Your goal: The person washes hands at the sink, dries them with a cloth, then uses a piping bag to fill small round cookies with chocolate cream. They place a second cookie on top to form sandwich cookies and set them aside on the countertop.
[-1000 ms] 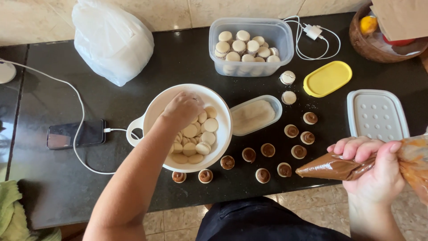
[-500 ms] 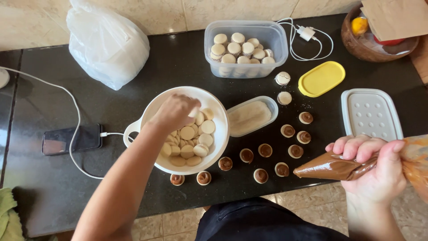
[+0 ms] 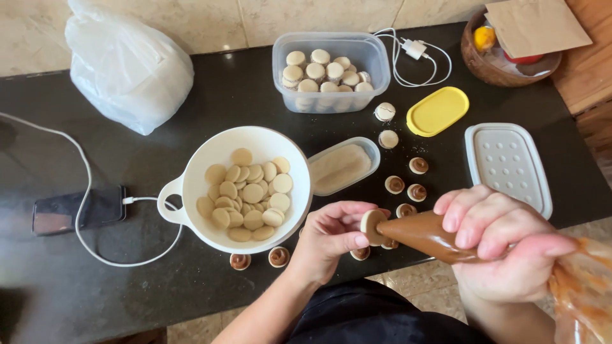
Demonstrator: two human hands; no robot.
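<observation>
Your hands work over the near edge of the black stone counter (image 3: pixel 210 95). Left of them, the white handled bowl of pale round biscuits (image 3: pixel 185 185) blocks the way. Ahead, small filled biscuits (image 3: pixel 417 191) dot the surface, and the shallow clear tub of sugar (image 3: pixel 341 167) sits just beyond. Bare counter opens between the bowl and the dark phone (image 3: pixel 76 209), crossed only by a white cable (image 3: pixel 127 258).

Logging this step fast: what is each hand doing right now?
Left hand: closed on a small round pale biscuit.
Right hand: closed around a clear piping bag of brown filling.
</observation>
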